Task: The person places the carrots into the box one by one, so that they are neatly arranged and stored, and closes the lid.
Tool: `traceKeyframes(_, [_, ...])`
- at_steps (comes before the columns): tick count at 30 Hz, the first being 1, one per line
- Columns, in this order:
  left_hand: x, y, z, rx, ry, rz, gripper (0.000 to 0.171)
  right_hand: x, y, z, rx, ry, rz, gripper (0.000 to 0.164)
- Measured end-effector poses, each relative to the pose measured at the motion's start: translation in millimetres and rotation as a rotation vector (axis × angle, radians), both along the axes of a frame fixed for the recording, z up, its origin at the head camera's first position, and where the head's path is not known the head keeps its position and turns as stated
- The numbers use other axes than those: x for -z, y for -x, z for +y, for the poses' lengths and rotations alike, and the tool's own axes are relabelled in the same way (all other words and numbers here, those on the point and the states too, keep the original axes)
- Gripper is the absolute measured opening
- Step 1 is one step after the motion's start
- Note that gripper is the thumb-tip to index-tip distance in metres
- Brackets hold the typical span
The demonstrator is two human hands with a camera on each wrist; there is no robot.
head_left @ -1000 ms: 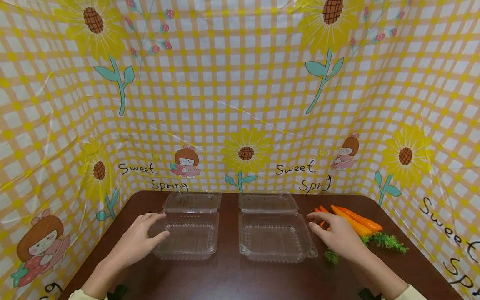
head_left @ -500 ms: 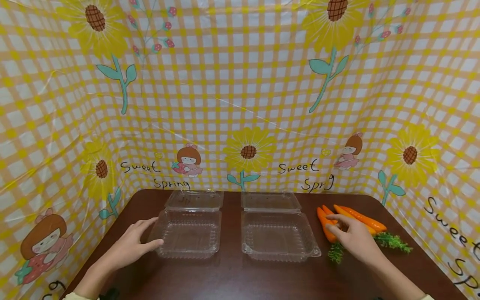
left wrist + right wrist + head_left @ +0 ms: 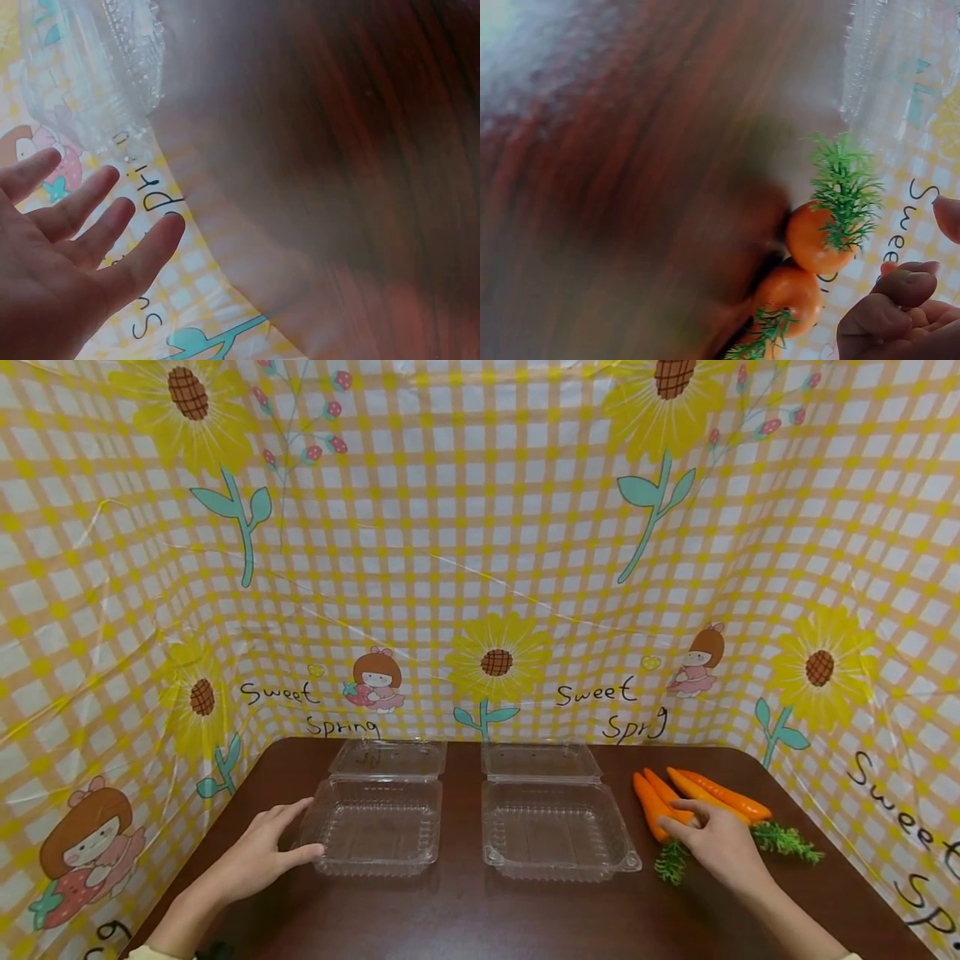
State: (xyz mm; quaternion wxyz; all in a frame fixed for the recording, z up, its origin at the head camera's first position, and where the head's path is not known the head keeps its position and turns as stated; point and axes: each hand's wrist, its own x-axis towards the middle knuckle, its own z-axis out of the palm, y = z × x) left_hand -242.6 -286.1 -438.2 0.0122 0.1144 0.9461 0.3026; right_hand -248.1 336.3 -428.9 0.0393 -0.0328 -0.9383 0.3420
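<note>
Two clear plastic clamshell boxes, the left box (image 3: 378, 865) and the right box (image 3: 555, 866), lie side by side with their lids swung back. My left hand (image 3: 261, 853) is beside the left box, thumb and fingers spread at its left edge; whether it touches cannot be told. In the left wrist view the fingers (image 3: 142, 259) are extended and hold nothing. Over the left pair of orange carrots (image 3: 647, 800) hovers my right hand (image 3: 716, 845), fingers bent and thumb apart. The right wrist view has the green-topped carrot (image 3: 814, 240) below the hand, with a gap between them.
Another pair of carrots (image 3: 720, 793) lies just right of and behind the right hand, green tops (image 3: 787, 842) toward the table's right edge. The dark brown table (image 3: 457, 910) is enclosed by a yellow checked cloth (image 3: 420, 568) at the back and both sides.
My right hand has moved right from beside the right box to over the carrots, then lowered a little. The left hand has drawn slightly away from the left box's inside.
</note>
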Motion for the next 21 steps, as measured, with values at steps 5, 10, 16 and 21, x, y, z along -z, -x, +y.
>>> traceKeyframes(5, [4.7,1.8,-2,0.013,-0.013,-0.011,0.085,1.6,0.6,5,0.015,-0.007,-0.018,0.078])
traceKeyframes(10, [7.9,0.1,-3,0.024,-0.015,-0.021,0.083,4.0,2.8,9,0.023,-0.012,-0.037,0.079])
traceKeyframes(16, [9.7,-0.2,-4,0.027,-0.023,-0.042,0.084,5.1,5.0,11,0.024,-0.016,-0.039,0.080])
traceKeyframes(21, [9.6,3.1,-4,0.020,-0.007,-0.046,0.088,7.1,7.3,11,0.060,-0.010,-0.051,0.083])
